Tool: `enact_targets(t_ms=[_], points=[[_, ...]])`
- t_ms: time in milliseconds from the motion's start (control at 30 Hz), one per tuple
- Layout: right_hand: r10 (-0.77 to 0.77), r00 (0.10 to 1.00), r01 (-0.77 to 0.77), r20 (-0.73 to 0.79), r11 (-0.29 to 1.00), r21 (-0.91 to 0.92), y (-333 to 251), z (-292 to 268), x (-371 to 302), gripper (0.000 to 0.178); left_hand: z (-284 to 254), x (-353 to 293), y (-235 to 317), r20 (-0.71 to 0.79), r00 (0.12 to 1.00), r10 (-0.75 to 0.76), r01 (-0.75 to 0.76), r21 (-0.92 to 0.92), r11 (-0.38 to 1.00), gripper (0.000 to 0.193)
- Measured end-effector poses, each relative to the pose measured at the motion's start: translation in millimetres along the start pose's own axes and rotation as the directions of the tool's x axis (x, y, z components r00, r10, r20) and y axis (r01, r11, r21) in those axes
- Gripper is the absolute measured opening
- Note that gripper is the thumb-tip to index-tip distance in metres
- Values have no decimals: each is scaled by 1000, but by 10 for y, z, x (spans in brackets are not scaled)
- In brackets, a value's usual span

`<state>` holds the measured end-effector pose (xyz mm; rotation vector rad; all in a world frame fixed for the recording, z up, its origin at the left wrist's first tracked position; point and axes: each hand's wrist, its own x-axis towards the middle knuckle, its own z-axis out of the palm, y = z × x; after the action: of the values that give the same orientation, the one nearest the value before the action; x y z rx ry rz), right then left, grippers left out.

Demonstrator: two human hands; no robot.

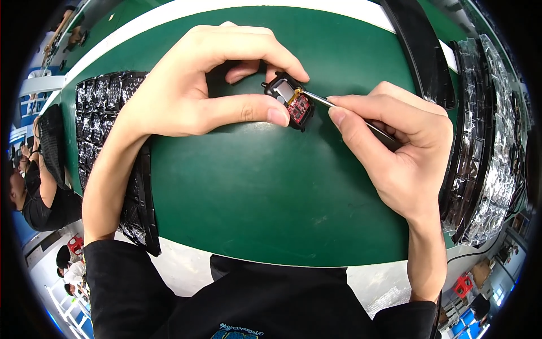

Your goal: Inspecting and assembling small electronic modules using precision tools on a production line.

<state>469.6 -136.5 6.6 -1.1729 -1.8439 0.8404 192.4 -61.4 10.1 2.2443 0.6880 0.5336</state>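
Above the green table, my left hand (226,85) pinches a small black device housing (303,120) between thumb and fingers, tilted toward me. Inside the housing lie a red circuit board (298,106), a silvery rectangular part (282,89) and a bit of yellow tape or film near its upper right edge. My right hand (395,135) is closed round a pair of tweezers or similar thin metal-tipped tool (319,99) with a dark handle. The tool's tip touches or nearly touches the yellow piece; whether it grips anything is too small to tell.
On the left of the green table (271,198) lies a black compartment tray (107,107) under shiny plastic. Stacked black trays with clear plastic (480,147) stand at the right, beside a long black panel (420,48). Other people sit beyond the table's left side.
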Motion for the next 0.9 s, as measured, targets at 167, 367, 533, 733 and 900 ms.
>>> enact_targets(t_ms=[167, 367, 533, 733, 900], points=[[-11, 1000, 11, 2, 1000, -15, -35, 9, -1, 12, -19, -20, 15, 9, 999, 40, -40, 59, 997, 49], [-6, 1000, 6, -9, 1000, 27, 18, 2, -13, 11, 15, -10, -1, 23, 999, 39, -40, 70, 997, 48], [-42, 999, 42, -13, 999, -10, -36, -18, -11, 11, -2, 12, 45, -2, 998, 56, -55, 52, 997, 49], [40, 998, -34, -57, 995, 91, -31, 1, 19, 10, -12, -27, 31, -14, 1000, 14, -14, -2, 1000, 56], [129, 971, -61, -200, 947, 314, 87, 14, 28, 8, 13, 79, 180, 0, 999, 32, -32, 144, 989, 62]])
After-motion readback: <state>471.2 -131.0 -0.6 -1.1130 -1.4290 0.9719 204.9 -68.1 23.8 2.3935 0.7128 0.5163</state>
